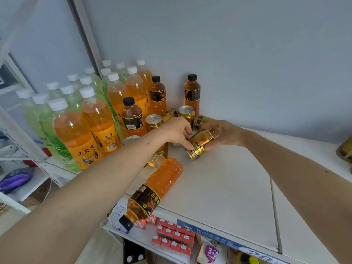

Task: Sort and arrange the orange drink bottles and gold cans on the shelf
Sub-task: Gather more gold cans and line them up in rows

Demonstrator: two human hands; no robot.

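Two hands are meeting on one tilted gold can (pixel 200 144) above the shelf (pixel 219 187): the right hand (pixel 222 133) is gripping its upper end, left hand (pixel 177 130) fingers are pinching its side. One orange bottle (pixel 152 191) is lying at the shelf's front edge.

Cans (pixel 201 146): glossy gold metal, ribbed rims. Bottles (pixel 152 189): clear smooth plastic, shiny printed labels, black matt caps. Shelf (pixel 219 187): matt white board, smooth. Wall (pixel 228 54): matt grey.
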